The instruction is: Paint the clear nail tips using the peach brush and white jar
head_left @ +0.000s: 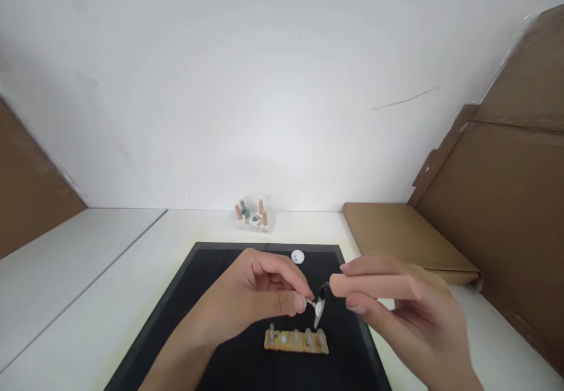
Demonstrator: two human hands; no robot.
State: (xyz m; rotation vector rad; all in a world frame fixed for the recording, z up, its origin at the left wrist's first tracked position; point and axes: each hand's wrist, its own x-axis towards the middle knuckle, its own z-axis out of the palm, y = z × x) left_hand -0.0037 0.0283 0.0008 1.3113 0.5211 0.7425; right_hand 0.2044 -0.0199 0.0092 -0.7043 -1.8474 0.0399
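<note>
Between the thumb and forefinger of my left hand [259,291] is the thin metal stem of a nail tip holder. A pale nail tip [318,314] points downward at its end, dark near the top. My right hand [405,320] is closed around the long peach cap of a nail polish brush [374,286]. The dark brush end meets the upper part of the nail tip. Below both hands, a yellowish wavy-edged base [297,347] carries several greyish nail tips standing up.
Behind my hands lies a small white round dish [298,256] on the black mat [247,254]. Near the wall, a clear tray [267,229] holds several polish bottles with peach and grey caps. A flat cardboard box [396,226] sits at the right; cardboard panels stand on both sides.
</note>
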